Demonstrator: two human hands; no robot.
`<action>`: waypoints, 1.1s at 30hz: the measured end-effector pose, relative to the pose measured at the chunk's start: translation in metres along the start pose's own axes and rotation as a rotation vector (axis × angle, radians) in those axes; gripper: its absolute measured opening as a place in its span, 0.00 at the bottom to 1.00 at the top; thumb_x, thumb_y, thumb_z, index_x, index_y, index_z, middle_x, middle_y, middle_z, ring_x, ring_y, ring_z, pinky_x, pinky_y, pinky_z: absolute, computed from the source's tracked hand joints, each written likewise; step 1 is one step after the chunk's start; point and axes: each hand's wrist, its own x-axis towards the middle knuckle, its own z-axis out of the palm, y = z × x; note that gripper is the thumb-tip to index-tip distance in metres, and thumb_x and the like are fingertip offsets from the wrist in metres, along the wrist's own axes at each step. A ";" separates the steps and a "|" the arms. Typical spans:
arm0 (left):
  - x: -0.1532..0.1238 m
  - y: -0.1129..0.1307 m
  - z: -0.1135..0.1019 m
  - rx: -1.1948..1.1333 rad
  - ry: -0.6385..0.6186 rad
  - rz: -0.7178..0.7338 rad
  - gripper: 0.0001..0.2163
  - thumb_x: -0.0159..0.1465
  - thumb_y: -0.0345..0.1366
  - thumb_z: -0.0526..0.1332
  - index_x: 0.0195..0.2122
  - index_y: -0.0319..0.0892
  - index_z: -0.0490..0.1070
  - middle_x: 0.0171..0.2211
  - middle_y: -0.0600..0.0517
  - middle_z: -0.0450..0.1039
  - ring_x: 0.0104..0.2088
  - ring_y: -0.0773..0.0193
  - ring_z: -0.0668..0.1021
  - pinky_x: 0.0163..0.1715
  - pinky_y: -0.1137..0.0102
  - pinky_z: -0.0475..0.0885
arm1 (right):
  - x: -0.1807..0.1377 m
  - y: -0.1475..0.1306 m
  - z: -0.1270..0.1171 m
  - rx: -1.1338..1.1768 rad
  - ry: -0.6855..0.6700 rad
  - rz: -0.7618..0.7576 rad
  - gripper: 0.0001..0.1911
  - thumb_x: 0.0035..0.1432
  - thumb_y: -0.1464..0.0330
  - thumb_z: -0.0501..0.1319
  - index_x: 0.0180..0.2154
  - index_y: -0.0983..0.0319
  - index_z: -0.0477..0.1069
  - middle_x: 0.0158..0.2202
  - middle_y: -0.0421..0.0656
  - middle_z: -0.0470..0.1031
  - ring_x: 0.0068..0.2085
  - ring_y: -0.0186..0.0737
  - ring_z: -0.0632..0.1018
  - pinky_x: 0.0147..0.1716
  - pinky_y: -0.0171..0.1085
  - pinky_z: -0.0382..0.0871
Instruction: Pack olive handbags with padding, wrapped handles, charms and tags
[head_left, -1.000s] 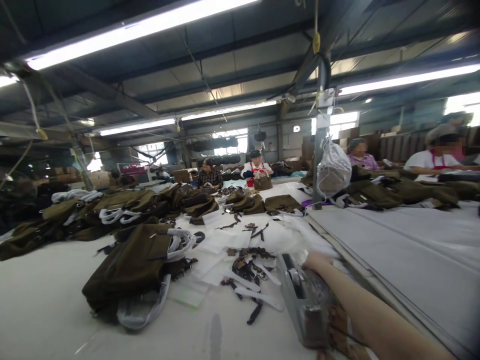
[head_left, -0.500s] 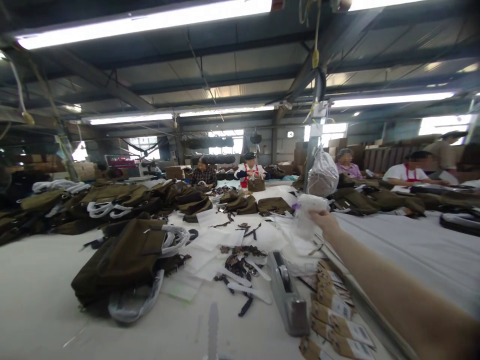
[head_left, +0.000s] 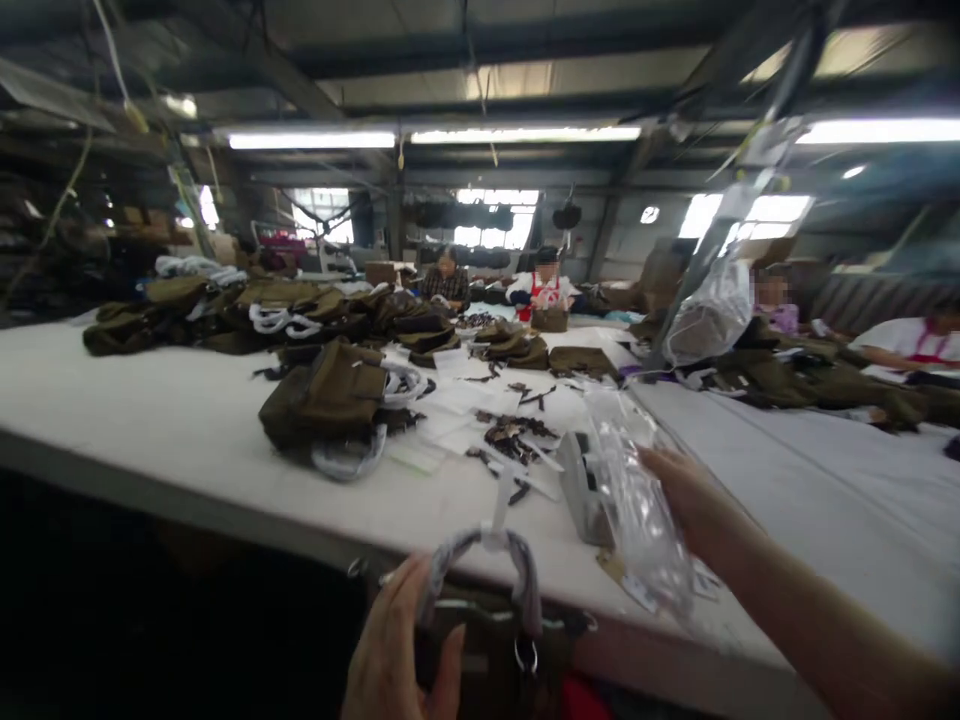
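Observation:
My right hand (head_left: 686, 490) holds a clear plastic bag (head_left: 637, 510) over the near edge of the white table (head_left: 150, 400). My left hand (head_left: 397, 650) is low at the bottom, gripping a dark olive bag (head_left: 495, 650) by its wrapped grey handle (head_left: 480, 565), below the table edge. A grey tape dispenser (head_left: 581, 485) stands on the table just behind the plastic bag. Dark straps and small parts (head_left: 510, 435) lie scattered beyond it.
An olive bag with white-wrapped handles (head_left: 330, 400) lies on the table's middle, with more olive bags (head_left: 247, 305) piled behind. Several people (head_left: 547, 290) sit working at the far end and right. A stuffed plastic sack (head_left: 709, 320) hangs on a pole.
My head has dropped and swung down toward the table edge. My right hand pulled back with a clear plastic bag. My left hand and the olive bag came into view.

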 end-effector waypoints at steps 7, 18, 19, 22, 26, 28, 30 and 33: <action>-0.023 0.036 0.009 -0.674 -0.764 -0.502 0.25 0.58 0.44 0.67 0.54 0.39 0.70 0.46 0.41 0.78 0.44 0.54 0.79 0.42 0.67 0.74 | -0.115 0.133 0.059 -0.112 -0.195 0.118 0.23 0.46 0.54 0.73 0.38 0.61 0.73 0.30 0.43 0.80 0.27 0.40 0.78 0.24 0.36 0.73; -0.021 0.008 0.005 -0.750 -0.398 -0.740 0.17 0.62 0.49 0.62 0.34 0.38 0.78 0.30 0.49 0.76 0.31 0.64 0.75 0.33 0.74 0.68 | -0.137 0.124 0.056 -0.193 -0.618 0.205 0.27 0.47 0.50 0.71 0.42 0.61 0.69 0.26 0.38 0.74 0.23 0.32 0.71 0.23 0.31 0.65; -0.021 0.007 0.006 -0.730 -0.371 -0.739 0.16 0.62 0.48 0.62 0.34 0.39 0.78 0.31 0.49 0.77 0.32 0.64 0.75 0.33 0.73 0.68 | -0.140 0.125 0.056 -0.224 -0.660 0.207 0.26 0.47 0.50 0.70 0.40 0.62 0.70 0.27 0.39 0.75 0.25 0.32 0.72 0.24 0.32 0.65; -0.023 0.008 0.008 -0.681 -0.344 -0.725 0.15 0.63 0.46 0.61 0.33 0.39 0.77 0.31 0.49 0.77 0.32 0.63 0.76 0.34 0.73 0.68 | -0.146 0.130 0.054 -0.334 -0.704 0.157 0.21 0.50 0.51 0.67 0.33 0.63 0.72 0.27 0.40 0.74 0.28 0.34 0.72 0.27 0.32 0.65; -0.023 0.009 0.010 -0.668 -0.384 -0.691 0.14 0.65 0.45 0.59 0.35 0.39 0.78 0.32 0.48 0.77 0.34 0.62 0.76 0.37 0.72 0.69 | -0.148 0.133 0.048 -0.439 -0.635 0.062 0.20 0.55 0.51 0.63 0.27 0.62 0.69 0.23 0.38 0.69 0.25 0.33 0.68 0.25 0.33 0.63; -0.023 0.011 0.009 -0.654 -0.386 -0.696 0.14 0.65 0.44 0.59 0.36 0.38 0.78 0.32 0.48 0.78 0.34 0.62 0.76 0.38 0.72 0.69 | -0.150 0.132 0.043 -0.488 -0.526 -0.050 0.18 0.58 0.53 0.61 0.27 0.61 0.69 0.24 0.38 0.69 0.26 0.34 0.70 0.25 0.33 0.65; -0.023 0.012 0.010 -0.639 -0.367 -0.707 0.13 0.64 0.43 0.60 0.36 0.38 0.78 0.32 0.48 0.78 0.34 0.62 0.77 0.37 0.72 0.70 | -0.156 0.131 0.040 -0.565 -0.404 -0.265 0.14 0.59 0.56 0.61 0.30 0.60 0.69 0.26 0.40 0.70 0.27 0.37 0.72 0.27 0.35 0.68; -0.025 0.015 0.011 -0.642 -0.349 -0.714 0.14 0.64 0.45 0.60 0.34 0.39 0.77 0.31 0.49 0.77 0.34 0.62 0.77 0.37 0.72 0.70 | -0.169 0.130 0.041 -0.714 -0.355 -0.632 0.09 0.55 0.61 0.66 0.34 0.58 0.71 0.33 0.43 0.73 0.33 0.41 0.75 0.32 0.37 0.71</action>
